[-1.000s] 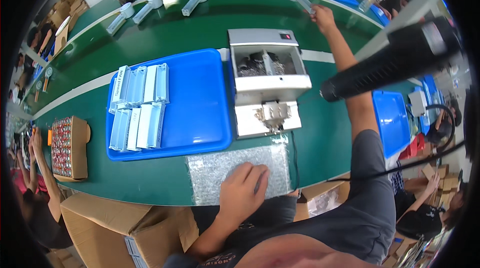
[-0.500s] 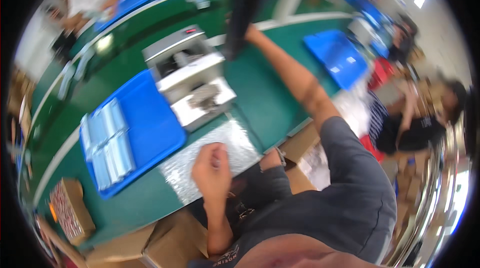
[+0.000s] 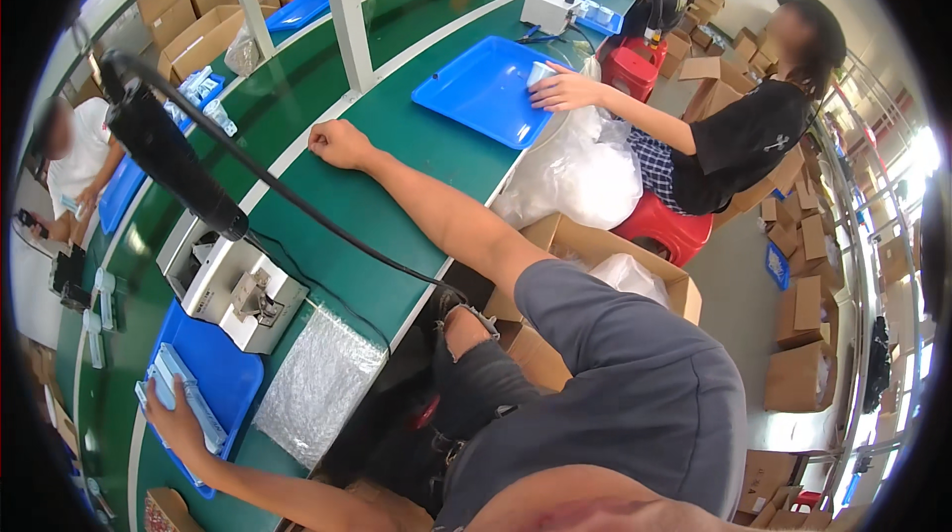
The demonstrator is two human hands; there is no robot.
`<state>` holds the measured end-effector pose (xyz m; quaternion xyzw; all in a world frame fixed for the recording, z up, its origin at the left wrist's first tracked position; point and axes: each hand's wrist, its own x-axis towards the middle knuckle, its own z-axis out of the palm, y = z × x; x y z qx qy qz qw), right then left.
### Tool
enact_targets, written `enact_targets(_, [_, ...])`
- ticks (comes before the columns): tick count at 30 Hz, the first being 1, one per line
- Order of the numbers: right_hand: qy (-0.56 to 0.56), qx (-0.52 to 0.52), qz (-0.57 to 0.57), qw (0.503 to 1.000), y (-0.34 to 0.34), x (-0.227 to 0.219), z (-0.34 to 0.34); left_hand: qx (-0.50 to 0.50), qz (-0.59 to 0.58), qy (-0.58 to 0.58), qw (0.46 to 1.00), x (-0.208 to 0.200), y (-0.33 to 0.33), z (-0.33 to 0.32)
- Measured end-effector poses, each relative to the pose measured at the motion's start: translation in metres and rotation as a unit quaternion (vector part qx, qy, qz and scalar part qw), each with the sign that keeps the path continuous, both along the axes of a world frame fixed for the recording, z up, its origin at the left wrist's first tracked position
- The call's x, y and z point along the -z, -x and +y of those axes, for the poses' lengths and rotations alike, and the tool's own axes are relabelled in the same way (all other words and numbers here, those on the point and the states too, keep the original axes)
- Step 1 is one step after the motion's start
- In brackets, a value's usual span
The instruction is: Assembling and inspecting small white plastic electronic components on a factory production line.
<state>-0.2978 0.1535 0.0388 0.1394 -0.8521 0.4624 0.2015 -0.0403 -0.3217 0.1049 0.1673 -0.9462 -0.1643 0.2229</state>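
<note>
Our left hand (image 3: 177,423) is on the blue cases (image 3: 201,411), lined up in the tray (image 3: 235,373), likely for easy reach; fingers apart, touching, whether clamped we can't tell; our right hand (image 3: 340,143) rests on the table (image 3: 387,284), fingers curled together, nothing visible inside

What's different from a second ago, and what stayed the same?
The left hand moved left, off the bubble-wrap sheet, onto the light blue casings in the blue tray. The right hand drew nearer across the green bench; it's curled, and the fan it held no longer shows there. The sheet still lies beside the silver machine.
</note>
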Motion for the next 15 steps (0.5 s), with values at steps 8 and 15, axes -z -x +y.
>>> enact_targets(8, [-0.154,-0.041,0.015,0.987,-0.01,-0.03,0.021,-0.1,-0.184,0.042,0.977,0.028,0.029,0.019])
enact_targets(15, [0.08,0.063,0.123,0.987,-0.137,-0.103,0.121,-0.191,-0.146,0.094,0.966,0.028,0.031,0.054])
